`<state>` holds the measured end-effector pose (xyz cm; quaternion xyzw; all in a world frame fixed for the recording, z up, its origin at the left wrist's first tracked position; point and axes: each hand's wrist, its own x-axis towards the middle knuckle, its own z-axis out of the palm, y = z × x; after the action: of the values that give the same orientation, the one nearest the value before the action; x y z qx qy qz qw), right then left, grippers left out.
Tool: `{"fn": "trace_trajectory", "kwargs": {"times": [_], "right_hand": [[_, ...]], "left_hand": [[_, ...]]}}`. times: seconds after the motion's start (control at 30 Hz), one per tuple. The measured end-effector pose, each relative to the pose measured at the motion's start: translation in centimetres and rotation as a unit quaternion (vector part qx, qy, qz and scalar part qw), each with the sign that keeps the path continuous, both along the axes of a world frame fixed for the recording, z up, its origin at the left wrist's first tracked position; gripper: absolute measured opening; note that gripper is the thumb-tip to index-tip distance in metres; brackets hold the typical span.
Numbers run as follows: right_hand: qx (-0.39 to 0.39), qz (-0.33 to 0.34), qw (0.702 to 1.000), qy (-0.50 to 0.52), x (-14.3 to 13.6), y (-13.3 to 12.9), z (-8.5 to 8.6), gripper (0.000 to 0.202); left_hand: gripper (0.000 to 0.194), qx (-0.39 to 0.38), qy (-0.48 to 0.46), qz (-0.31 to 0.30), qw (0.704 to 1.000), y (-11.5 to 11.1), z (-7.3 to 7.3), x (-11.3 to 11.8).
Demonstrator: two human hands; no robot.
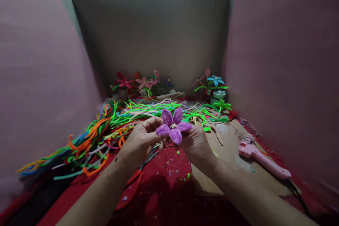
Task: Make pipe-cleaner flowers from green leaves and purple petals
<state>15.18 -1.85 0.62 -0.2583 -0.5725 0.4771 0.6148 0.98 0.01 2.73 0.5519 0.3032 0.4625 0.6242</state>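
A purple pipe-cleaner flower (175, 135) with five fuzzy petals and a pale beaded centre faces me, held up between both hands. My left hand (144, 136) pinches it by the left petals, thumb and fingers closed. On the other side my right hand (197, 144) grips it by the right petal, its fingertips partly hidden behind the flower. Below my left hand, scissors with orange handles (140, 180) lie on the red cloth (169, 190), their blades partly covered by the hand.
Many coloured pipe cleaners (97, 134) are heaped at left and centre back. A pink glue gun (265, 159) with a black cord lies on a cardboard sheet (206, 180) at right. Finished flowers (144, 83) and a jar (219, 95) stand behind. Pink walls (286, 60) flank the workspace.
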Motion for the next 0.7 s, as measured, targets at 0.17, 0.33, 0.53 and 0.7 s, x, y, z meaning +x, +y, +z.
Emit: {"fn": "trace_trajectory", "kwargs": {"times": [0.17, 0.33, 0.53, 0.7], "right_hand": [[0.045, 0.003, 0.999, -0.022, 0.0, -0.3, -0.2, 0.02], [0.041, 0.026, 0.998, -0.046, 0.4, -0.8, 0.1, 0.014], [0.108, -0.005, 0.99, -0.095, 0.9, -0.7, -0.5, 0.019], [0.123, -0.012, 0.987, -0.104, 0.8, -0.4, -0.8, 0.027]], "left_hand": [[0.019, 0.011, 0.0, -0.019, 1.0, -0.4, -0.3, 0.0], [0.017, 0.005, 0.004, -0.01, 1.0, -0.7, -0.5, -0.1], [0.021, -0.016, -0.008, 0.034, 0.999, -0.7, -0.7, 0.2], [0.023, -0.012, -0.02, 0.058, 0.998, -1.2, -0.5, 0.5]]}}
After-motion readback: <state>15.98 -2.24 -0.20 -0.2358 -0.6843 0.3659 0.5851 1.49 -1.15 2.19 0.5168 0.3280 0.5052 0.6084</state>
